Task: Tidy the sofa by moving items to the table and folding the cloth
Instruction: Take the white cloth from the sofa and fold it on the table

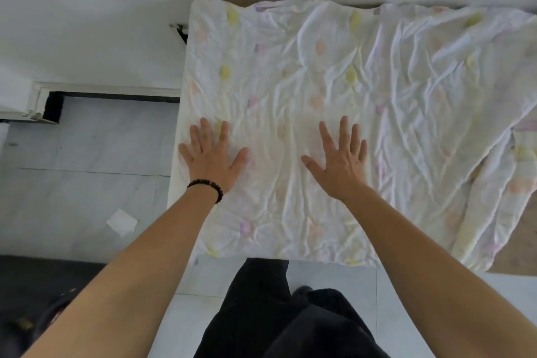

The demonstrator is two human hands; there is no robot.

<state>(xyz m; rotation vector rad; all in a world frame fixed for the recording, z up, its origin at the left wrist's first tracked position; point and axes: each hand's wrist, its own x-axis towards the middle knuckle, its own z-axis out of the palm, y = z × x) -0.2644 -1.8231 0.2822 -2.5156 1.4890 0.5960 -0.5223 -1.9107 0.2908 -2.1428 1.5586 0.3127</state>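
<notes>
- Left grip (213, 158) lies flat with fingers spread, pressing the cloth (319, 67) near its left edge.
- Right grip (343, 163), equally flat and open-fingered, presses beside it.
- Cloth covers the bench (517, 247).

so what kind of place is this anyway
Probably a room in a home, though little shows. A crumpled pastel-patterned cloth lies spread over a flat brown surface, with a pale tiled floor beside it and a plain white wall behind.

surf: table (520, 253) brown, mostly covered | on it: cloth (334, 73) spread flat, R part rumpled
</notes>
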